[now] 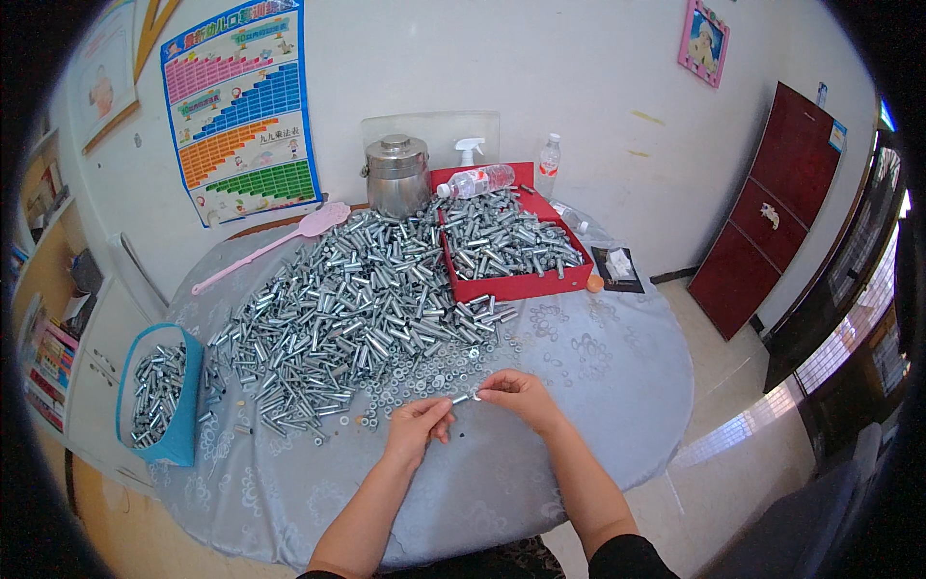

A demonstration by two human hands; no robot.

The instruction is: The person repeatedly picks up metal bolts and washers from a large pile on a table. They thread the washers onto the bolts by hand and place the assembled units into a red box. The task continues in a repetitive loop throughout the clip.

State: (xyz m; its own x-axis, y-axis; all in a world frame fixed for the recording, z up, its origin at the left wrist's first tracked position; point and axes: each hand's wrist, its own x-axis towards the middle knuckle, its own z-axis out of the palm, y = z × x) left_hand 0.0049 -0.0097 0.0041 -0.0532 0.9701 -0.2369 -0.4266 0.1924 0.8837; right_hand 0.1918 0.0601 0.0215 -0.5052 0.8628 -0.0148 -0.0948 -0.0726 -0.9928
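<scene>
My left hand [421, 425] grips a shiny metal anchor bolt [461, 399] by one end, its free end pointing right. My right hand [515, 396] pinches a small metal washer [476, 396] close to that free end; whether the two touch, I cannot tell. Just beyond my hands lie scattered washers and nuts [405, 383] on the grey tablecloth. A large heap of metal sleeves and bolts [347, 289] spreads behind them. More of these parts fill a red box [521, 288] at the back and a blue fabric bin [189, 405] at the left.
A pink fly swatter [271, 250] lies left of the heap. Behind stand a steel pot [397, 177], a spray bottle [469, 150] and a plastic bottle [550, 163]; another bottle [481, 181] lies on the red box. An orange cap [595, 283] and a black packet [629, 279] lie to its right.
</scene>
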